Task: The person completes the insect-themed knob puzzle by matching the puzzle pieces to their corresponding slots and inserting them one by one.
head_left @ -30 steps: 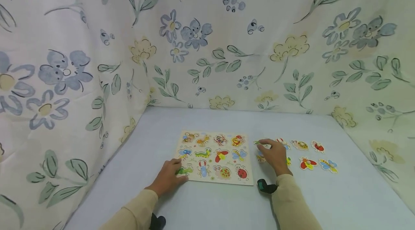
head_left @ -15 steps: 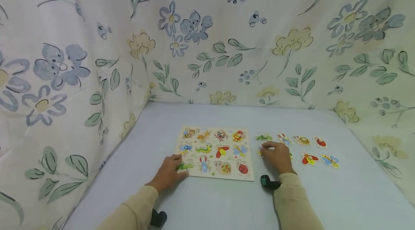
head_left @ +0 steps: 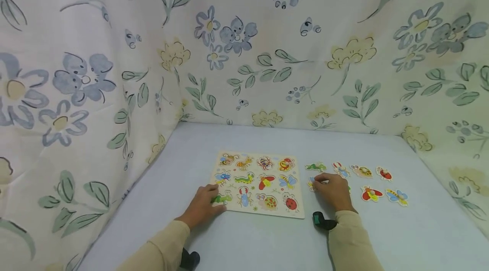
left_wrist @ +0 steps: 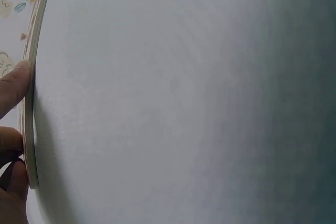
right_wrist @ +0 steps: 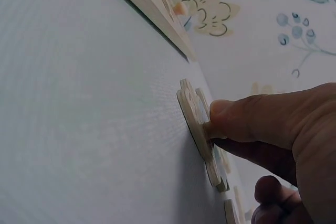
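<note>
My left hand [head_left: 204, 206] holds the near left corner of a wooden insect puzzle board [head_left: 250, 188]. In the left wrist view its thumb [left_wrist: 16, 85] lies against the board's near edge [left_wrist: 32, 103], with bent fingers at the corner. To the right of the board, my right hand [head_left: 333, 190] pinches the knob of a puzzle piece [head_left: 311, 185] with bluish wings, between thumb and forefinger. Seen side-on in the right wrist view, that puzzle piece [right_wrist: 193, 121] is close to the tabletop; whether it is lifted I cannot tell. The hand hides part of it.
Around the right hand lie loose pieces: a grasshopper [head_left: 315, 167], a stag beetle [head_left: 341, 170], a snail [head_left: 361, 171], a ladybug [head_left: 384, 174], a red-winged insect [head_left: 371, 194] and a dragonfly [head_left: 397, 197]. A floral curtain [head_left: 244, 71] encloses the white table [head_left: 267, 241].
My right hand has moved from over the grasshopper piece nearer to me, onto the blue-winged piece, and now pinches its knob. My left hand stays at the board's corner. The head view shifts slightly.
</note>
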`<state>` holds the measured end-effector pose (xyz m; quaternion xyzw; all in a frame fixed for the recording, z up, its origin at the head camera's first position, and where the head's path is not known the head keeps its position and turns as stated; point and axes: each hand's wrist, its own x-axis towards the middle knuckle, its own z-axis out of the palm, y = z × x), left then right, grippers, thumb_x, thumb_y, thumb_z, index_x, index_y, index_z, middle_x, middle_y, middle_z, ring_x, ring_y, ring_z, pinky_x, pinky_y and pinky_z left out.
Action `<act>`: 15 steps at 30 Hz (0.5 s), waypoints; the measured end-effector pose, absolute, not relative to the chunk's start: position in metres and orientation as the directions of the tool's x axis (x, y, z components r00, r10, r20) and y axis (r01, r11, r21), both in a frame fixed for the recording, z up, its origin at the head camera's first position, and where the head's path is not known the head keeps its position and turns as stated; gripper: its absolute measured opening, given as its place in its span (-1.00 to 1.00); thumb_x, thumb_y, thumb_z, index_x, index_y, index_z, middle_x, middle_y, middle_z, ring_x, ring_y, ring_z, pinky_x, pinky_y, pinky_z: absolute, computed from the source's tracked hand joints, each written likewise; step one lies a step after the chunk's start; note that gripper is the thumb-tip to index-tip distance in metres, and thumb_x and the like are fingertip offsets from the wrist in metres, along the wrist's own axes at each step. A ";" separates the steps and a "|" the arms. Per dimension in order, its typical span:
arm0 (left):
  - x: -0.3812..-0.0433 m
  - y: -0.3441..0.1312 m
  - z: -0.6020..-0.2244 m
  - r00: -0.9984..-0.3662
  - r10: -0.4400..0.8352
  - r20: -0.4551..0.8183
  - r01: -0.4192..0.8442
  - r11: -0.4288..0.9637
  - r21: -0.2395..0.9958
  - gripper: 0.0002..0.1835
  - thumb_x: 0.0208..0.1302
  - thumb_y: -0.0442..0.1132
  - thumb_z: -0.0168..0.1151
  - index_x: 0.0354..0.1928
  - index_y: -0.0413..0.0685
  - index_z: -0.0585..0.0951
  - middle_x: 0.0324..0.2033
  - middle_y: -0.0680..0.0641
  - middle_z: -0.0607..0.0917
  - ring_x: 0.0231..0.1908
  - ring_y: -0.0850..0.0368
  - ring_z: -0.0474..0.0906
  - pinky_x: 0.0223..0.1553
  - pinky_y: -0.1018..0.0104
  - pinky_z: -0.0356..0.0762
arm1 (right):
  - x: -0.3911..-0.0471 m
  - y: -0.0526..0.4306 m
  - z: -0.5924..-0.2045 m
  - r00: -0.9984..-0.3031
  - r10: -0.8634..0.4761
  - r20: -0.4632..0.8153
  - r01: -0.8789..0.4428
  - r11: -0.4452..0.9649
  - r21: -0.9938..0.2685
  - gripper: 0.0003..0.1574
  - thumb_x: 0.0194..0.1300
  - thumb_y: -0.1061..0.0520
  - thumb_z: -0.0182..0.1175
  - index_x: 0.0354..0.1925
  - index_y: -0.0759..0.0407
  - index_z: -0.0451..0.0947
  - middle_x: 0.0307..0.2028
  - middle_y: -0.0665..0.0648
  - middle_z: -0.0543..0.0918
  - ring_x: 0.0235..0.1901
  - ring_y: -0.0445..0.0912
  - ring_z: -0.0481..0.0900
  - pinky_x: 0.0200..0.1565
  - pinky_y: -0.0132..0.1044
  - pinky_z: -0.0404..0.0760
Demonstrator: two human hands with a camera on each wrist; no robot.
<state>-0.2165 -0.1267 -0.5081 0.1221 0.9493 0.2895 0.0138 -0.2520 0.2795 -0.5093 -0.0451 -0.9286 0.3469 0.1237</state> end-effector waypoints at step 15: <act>-0.217 -0.125 -0.506 -0.974 0.224 0.025 0.200 0.808 0.555 -0.26 0.08 -0.07 0.47 0.21 -0.40 0.47 0.25 -0.16 0.41 0.07 -0.03 0.33 0.15 0.08 0.37 | -0.252 0.289 -0.493 -0.889 0.296 0.349 -0.052 0.692 -0.720 -0.78 0.20 0.08 0.36 -0.24 0.18 0.75 -0.26 0.21 0.69 -0.23 0.05 0.46 -0.30 -0.14 0.40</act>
